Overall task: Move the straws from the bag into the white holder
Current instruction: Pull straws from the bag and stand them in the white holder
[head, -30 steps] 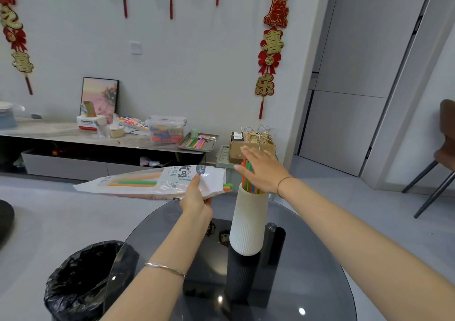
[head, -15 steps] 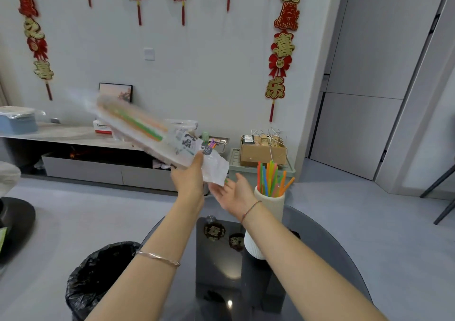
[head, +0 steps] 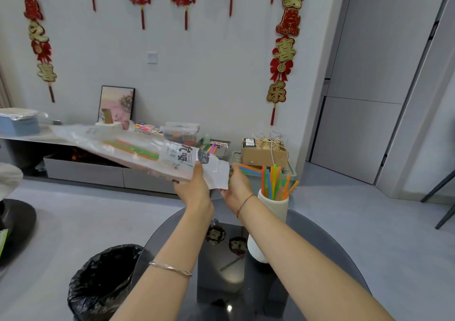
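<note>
Since the frame half a second back, the bag (head: 138, 148) has dropped to a shallower tilt. The right hand (head: 237, 187) has come up from under the bag's mouth to the mouth itself.

Nearest us, lower left: bin (head: 103, 278) with a black liner, just beside the dark round glass table (head: 332, 259). Both forearms reach over the table toward mid-frame.

Left hand (head: 194, 190): fingers and thumb clasp the bag near its open end. The rest of the bag runs up and left, with the bagged straws (head: 130, 148) showing green and orange through the plastic.

Right hand: fingers curled at the mouth round a few drawn straws (head: 246, 169), which poke out rightward, blue, orange and green.

Just right of that hand the white holder (head: 273, 205) stands upright on the table, and the standing straws (head: 272, 182) fan out of its top.

Beyond: low cabinet (head: 83, 170) along the wall, a cardboard box (head: 264, 152) at its right end, and red hangings (head: 283, 49) on the wall above.
</note>
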{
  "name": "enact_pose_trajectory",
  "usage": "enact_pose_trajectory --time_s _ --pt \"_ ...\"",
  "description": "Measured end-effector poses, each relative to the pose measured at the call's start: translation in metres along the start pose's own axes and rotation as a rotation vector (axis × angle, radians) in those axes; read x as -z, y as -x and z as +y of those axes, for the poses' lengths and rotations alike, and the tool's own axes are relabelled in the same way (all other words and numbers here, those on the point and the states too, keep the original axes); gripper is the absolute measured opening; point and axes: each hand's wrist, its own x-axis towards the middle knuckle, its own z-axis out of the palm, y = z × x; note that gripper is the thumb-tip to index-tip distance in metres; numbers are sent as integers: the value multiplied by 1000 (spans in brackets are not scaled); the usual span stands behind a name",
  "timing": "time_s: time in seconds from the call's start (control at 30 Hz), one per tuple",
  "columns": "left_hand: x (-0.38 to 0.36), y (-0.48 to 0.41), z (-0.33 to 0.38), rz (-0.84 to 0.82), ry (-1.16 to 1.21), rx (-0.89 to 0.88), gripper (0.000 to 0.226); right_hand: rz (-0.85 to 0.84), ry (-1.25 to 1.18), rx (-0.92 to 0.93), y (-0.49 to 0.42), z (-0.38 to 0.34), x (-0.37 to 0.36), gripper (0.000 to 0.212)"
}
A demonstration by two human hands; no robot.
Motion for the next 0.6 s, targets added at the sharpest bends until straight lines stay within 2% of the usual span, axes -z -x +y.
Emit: enact_pose_trajectory --time_s 0.1,0.27,0.6 --pt "3 -1 -3 69 36 121 56 35 24 48 -3 -4 -2 27" --pt "20 -6 -11 113 31 197 53 46 -4 13 -2 9 6 21" --pt "34 -13 -11 146 94 278 50 -127 118 93 -7 12 22 23"
